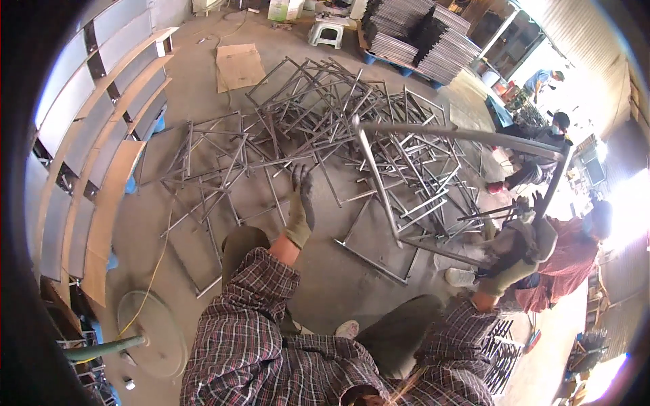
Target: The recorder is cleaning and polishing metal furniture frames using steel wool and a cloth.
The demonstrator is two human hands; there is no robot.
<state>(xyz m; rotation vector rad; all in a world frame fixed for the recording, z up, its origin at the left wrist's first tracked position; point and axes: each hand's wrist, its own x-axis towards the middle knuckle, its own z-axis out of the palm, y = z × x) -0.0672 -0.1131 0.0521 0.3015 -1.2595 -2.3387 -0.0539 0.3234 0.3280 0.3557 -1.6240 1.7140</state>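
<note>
A rectangular metal tube frame [380, 177] is held up on the right, its near bar slanting across the view. My right hand [516, 252], in a dark-palmed work glove, grips it at its right side; the glove is partly blurred. My left hand [300, 208], also gloved, is raised with its fingers stretched upward, and nothing shows in it. Beyond both hands lies a large tangled pile of similar metal frames [311, 111] on the concrete floor. One loose frame [371, 262] lies at the pile's near edge, between my two hands.
Stacked grey panels with cardboard strips [101, 135] stand at the left. A round metal disc base [152, 335] with a green pole sits at lower left. Behind the pile are flat cardboard [240, 68], a white stool [327, 32] and stacked metal parts on a pallet [413, 34]. Several people sit at right.
</note>
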